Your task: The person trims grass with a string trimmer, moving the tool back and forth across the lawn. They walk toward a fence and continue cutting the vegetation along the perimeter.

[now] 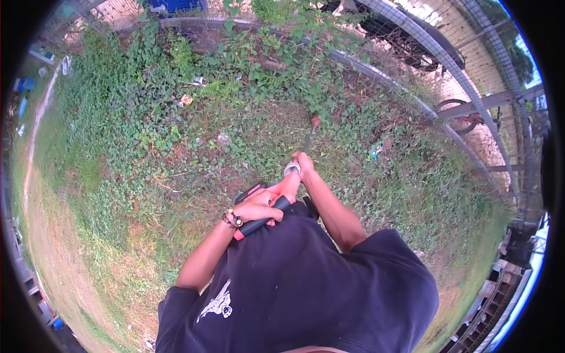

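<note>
A long trimming tool with a red and black body (pixel 286 194) extends forward from my waist. My left hand (pixel 259 210), with a beaded bracelet at the wrist, is closed around its black rear handle (pixel 250 228). Farther forward, my right hand (pixel 303 163) is wrapped round the tool near a pale ring (pixel 292 169). The thin grey shaft (pixel 309 141) runs on to a red head (pixel 316 121), which is low over the grass beside leafy weeds (pixel 294 82).
A wire fence (pixel 406 94) curves along the front and right, with a wheel (pixel 459 116) behind it. Vines cover the ground ahead and left. Litter lies there, including a blue-white wrapper (pixel 375 152) and a yellowish piece (pixel 186 100).
</note>
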{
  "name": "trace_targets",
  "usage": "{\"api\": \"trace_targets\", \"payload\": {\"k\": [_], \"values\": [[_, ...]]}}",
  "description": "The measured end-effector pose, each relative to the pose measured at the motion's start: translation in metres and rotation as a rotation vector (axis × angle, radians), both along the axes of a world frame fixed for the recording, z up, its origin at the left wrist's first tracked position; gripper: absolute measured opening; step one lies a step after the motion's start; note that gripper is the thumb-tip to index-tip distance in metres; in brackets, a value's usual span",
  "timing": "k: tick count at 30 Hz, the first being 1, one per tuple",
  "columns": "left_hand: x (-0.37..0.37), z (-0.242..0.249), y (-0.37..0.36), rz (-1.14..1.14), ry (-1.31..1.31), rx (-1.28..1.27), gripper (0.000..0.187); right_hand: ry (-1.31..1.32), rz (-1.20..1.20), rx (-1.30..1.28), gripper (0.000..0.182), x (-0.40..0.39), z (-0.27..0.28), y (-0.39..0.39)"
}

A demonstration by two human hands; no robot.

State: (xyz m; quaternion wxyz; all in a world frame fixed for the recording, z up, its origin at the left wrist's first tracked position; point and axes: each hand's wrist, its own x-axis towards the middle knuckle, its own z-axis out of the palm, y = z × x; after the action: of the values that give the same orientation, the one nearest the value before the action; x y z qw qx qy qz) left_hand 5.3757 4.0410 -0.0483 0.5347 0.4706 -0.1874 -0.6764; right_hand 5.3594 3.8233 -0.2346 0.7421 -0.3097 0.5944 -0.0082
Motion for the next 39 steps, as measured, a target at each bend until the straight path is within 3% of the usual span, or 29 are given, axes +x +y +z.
{"api": "trace_targets", "payload": {"k": [2, 5, 6, 10, 16, 20, 23, 24, 27, 28, 31, 35, 39], "values": [[0.003, -0.007, -0.007, -0.067, 0.032, -0.009, 0.087, -0.038, -0.055, -0.023, 0.013, -0.014, -0.008, -0.014], [0.009, -0.016, -0.010, -0.138, 0.003, 0.008, 0.085, -0.011, -0.104, -0.002, 0.013, -0.025, -0.001, -0.022], [0.010, -0.013, -0.009, -0.103, -0.021, -0.015, 0.067, -0.026, -0.107, 0.030, 0.014, -0.027, 0.000, -0.024], [0.020, -0.025, 0.002, -0.032, 0.078, -0.027, 0.030, 0.000, -0.130, 0.084, 0.018, -0.016, 0.000, -0.017], [0.010, -0.014, 0.026, 0.053, -0.103, 0.016, 0.046, 0.024, 0.084, 0.073, 0.018, 0.012, 0.001, 0.010], [0.001, -0.035, 0.043, 0.165, -0.192, -0.022, 0.073, 0.031, 0.389, 0.044, 0.012, 0.056, -0.020, 0.026], [-0.002, -0.024, 0.052, 0.337, -0.257, 0.034, 0.059, -0.046, 0.562, 0.062, 0.011, 0.092, -0.019, 0.049], [-0.001, -0.020, 0.052, 0.334, -0.278, 0.114, 0.042, -0.035, 0.616, 0.055, 0.012, 0.104, -0.021, 0.056], [-0.003, -0.033, 0.049, 0.511, -0.232, 0.143, 0.030, -0.015, 0.780, 0.029, 0.013, 0.143, -0.025, 0.080], [0.000, -0.038, 0.048, 0.537, -0.246, 0.123, 0.032, 0.013, 0.835, -0.019, 0.031, 0.154, -0.020, 0.090], [0.004, -0.045, 0.038, 0.744, -0.247, 0.122, 0.019, 0.016, 1.070, -0.181, 0.028, 0.186, -0.023, 0.108], [0.011, -0.062, 0.016, 0.787, -0.347, 0.234, 0.019, 0.275, 1.589, -0.450, 0.021, 0.219, -0.019, 0.120], [0.006, -0.046, 0.005, 0.981, -0.255, 0.142, 0.022, 0.287, 2.034, -0.771, 0.012, 0.230, -0.022, 0.128]]}}
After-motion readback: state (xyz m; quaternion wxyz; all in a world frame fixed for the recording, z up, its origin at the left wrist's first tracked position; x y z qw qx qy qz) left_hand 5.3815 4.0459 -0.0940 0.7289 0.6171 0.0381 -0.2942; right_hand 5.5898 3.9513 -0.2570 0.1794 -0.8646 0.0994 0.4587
